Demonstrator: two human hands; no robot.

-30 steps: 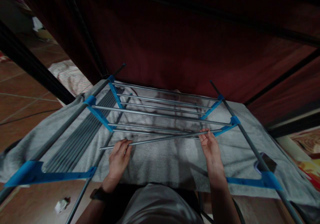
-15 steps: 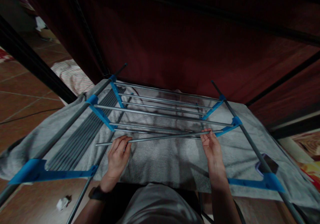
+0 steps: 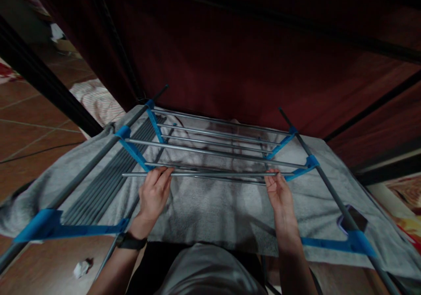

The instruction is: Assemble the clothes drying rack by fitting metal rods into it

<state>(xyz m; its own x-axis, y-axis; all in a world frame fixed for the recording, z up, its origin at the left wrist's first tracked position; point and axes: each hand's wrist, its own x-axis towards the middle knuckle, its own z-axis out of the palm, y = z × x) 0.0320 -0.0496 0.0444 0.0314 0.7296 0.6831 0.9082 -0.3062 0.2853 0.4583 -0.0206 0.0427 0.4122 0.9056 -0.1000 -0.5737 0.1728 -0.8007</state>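
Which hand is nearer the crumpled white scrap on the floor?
Left. The left hand grips the rod up-right of the scrap; the right hand holds its far end.

head cam | looks forward and down | close above drying rack point(image 3: 210, 154) | single view

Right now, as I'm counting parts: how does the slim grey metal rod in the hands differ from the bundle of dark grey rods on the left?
The slim grey metal rod is single, held by the left hand and right hand; the bundle of dark grey rods lies on the grey towel. The held rod runs crosswise; the bundle runs front to back. The rod gleams; the bundle looks duller. Both are thin and straight.
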